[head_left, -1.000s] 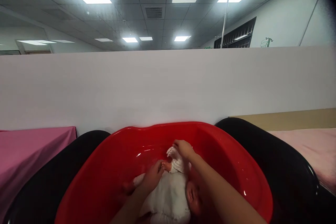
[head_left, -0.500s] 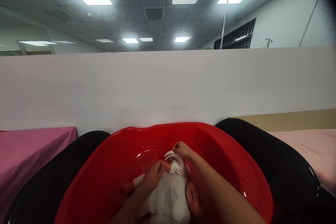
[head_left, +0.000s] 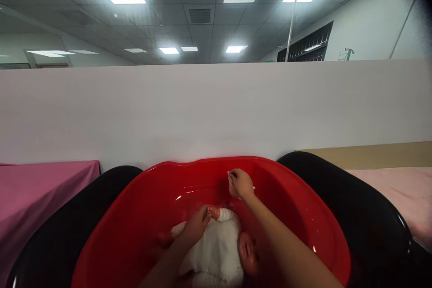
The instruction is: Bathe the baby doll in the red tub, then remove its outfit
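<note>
A baby doll (head_left: 216,245) in white clothing lies on its back in a red tub (head_left: 111,225), its head (head_left: 249,252) toward the right. My left hand (head_left: 196,225) is closed around the doll's small hand (head_left: 213,212) at the end of its raised sleeve. Higher and to the right, my right hand (head_left: 243,183) pinches a thin, wet-looking white cloth (head_left: 232,190) and holds it apart from the doll, over the tub's far side. Most of the cloth is hidden behind my fingers.
Black rounded surrounds (head_left: 337,193) flank the tub. A white partition (head_left: 202,112) rises directly behind it. Pink cloth (head_left: 50,189) covers a surface at the left, and a paler pink cover (head_left: 388,184) lies at the right.
My right hand has lifted the cloth off the doll's arm, moving up and slightly right. The doll's sleeve is now uncovered. My left hand keeps its hold.
</note>
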Demonstrator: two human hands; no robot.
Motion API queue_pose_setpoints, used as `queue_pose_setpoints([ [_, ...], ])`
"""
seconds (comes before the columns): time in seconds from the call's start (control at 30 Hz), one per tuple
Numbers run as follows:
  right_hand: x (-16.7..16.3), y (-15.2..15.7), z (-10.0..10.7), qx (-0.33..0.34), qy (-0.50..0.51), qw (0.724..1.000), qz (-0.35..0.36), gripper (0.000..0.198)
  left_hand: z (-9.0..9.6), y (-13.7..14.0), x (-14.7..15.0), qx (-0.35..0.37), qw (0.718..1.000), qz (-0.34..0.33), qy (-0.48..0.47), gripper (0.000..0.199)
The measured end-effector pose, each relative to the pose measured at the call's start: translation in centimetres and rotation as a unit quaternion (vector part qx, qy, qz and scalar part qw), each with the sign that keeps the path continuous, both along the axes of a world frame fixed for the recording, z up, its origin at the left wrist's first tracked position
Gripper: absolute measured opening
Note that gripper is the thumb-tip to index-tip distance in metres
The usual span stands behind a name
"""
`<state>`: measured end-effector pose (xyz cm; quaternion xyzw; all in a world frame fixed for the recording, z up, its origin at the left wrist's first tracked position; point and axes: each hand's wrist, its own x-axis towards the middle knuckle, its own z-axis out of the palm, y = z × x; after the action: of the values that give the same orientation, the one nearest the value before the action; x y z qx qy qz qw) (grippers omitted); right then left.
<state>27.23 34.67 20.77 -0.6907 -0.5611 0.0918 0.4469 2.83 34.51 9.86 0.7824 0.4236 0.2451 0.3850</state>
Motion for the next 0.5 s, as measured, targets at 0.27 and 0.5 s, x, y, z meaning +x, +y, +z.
queue_pose_setpoints([
  [0.27, 2.5, -0.1, 0.5, 0.099, 0.089, 0.988, -0.075, 0.017, -0.5, 0.3, 0.0, 0.009, 1.0, -0.008, -0.004, 0.037],
  [0.5, 1.7, -0.4, 0.9, 0.078, 0.095, 0.991, -0.058, 0.013, 0.0, 0.0, 0.1, 0.012, 1.0, -0.003, 0.0, 0.033],
])
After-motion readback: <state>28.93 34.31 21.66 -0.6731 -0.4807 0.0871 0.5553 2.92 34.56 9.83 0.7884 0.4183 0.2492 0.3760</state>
